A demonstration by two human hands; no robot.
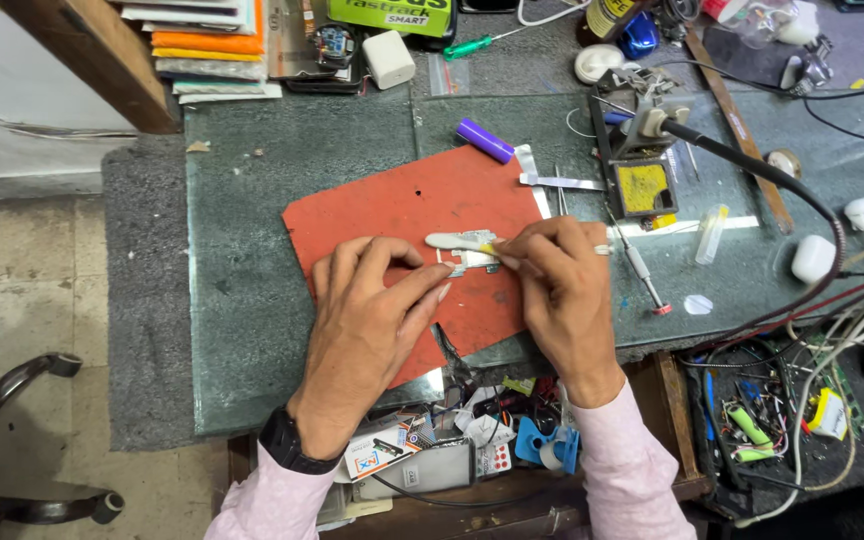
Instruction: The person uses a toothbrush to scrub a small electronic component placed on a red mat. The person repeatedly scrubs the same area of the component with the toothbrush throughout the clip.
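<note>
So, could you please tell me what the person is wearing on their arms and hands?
Both arms are in pale pink long sleeves, cuffs ending at the wrists. The left hand has a black watch or band on its wrist. The right hand wears a silver-coloured ring on one finger. Both hands are bare, without gloves.

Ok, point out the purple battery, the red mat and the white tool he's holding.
purple battery [484,140], head view, middle of the cylinder.
red mat [392,205], head view, bare upper part.
white tool [457,241], head view, its handle left of the right hand [564,290].
</note>
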